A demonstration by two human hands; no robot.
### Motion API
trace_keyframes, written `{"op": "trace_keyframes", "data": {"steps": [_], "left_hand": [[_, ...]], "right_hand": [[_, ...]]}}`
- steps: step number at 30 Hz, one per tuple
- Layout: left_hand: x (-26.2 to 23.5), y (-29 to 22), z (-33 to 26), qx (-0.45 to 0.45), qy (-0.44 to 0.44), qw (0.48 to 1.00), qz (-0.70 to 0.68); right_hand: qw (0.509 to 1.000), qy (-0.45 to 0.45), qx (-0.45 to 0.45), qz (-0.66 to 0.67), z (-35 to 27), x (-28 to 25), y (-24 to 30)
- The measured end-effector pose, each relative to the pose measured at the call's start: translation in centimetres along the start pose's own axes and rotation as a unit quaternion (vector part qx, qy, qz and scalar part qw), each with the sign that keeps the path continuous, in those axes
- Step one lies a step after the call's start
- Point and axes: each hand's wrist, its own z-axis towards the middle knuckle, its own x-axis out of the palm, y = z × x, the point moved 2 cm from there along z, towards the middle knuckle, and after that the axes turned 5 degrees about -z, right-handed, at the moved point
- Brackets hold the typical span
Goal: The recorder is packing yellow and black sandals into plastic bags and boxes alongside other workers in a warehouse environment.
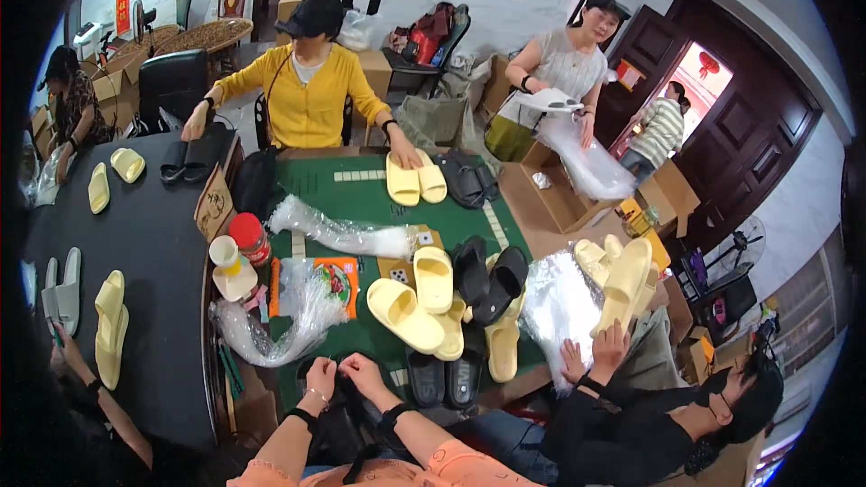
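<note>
My left hand [320,379] and my right hand [363,375] meet at the near edge of the green table mat [379,225]. Both sets of fingers are pinched together; whatever is between them is too small to make out. Just below them, dark slippers [341,428] show partly between my forearms. To the right of my hands stand black slippers [444,381]. Beyond these is a heap of yellow slippers [404,314] with a black pair [501,284] on top. Left of my hands lies a bundle of clear plastic bags [293,320] over an orange packet [341,281].
Another bag bundle [347,233] crosses the mat. A red-lidded jar [249,236] stands at its left edge. A person in yellow [311,99] touches yellow slippers opposite; a person in black [631,433] works at my right beside clear bags [561,307]. A dark table [171,307] carries more slippers.
</note>
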Motion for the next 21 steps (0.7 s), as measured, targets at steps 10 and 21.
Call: {"op": "trace_keyframes", "data": {"steps": [10, 21], "left_hand": [[0.0, -1.9, 0.3, 0.02, 0.032, 0.997, 0.06], [-0.5, -1.4, -0.3, 0.021, 0.02, 0.999, -0.032]], "right_hand": [[0.994, 0.006, -0.044, -0.095, -0.4, -0.5, 0.8], [0.998, 0.025, -0.051, -0.005, -0.7, 0.3, 1.0]]}}
